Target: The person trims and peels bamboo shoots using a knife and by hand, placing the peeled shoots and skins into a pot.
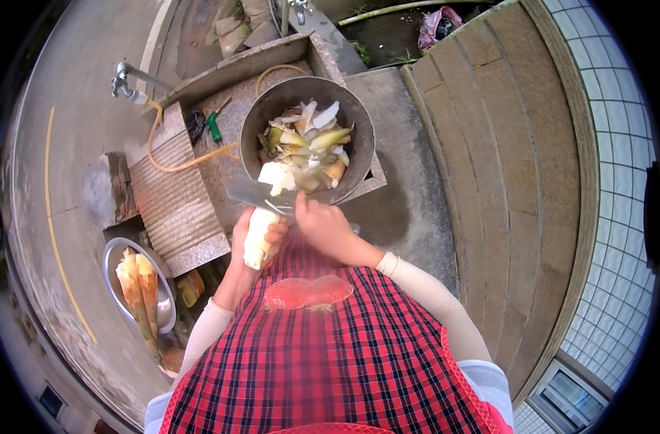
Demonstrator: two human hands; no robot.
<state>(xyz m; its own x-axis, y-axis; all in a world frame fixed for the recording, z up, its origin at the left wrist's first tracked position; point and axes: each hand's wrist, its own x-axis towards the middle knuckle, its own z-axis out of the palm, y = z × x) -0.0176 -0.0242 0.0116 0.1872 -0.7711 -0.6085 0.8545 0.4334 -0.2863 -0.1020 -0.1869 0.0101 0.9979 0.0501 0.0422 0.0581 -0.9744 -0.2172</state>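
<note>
My left hand (272,233) is wrapped round a pale, peeled bamboo shoot (258,239), its thick end toward me and its other end by the bowl's near rim. In my right hand (320,226) is a knife (252,194), whose broad blade lies across the shoot and is blurred. Just beyond both hands stands a large round metal bowl (254,123) holding a heap of peelings and pale cut pieces (312,141). The knife's handle is mostly hidden by my fingers.
A metal basin (169,318) with unpeeled bamboo shoots (138,282) sits at the lower left. An orange hose (178,169) runs from a tap (125,83) past a ridged stone slab (174,195). A green-handled tool (213,126) lies left of the bowl. Stone steps (503,159) rise at right.
</note>
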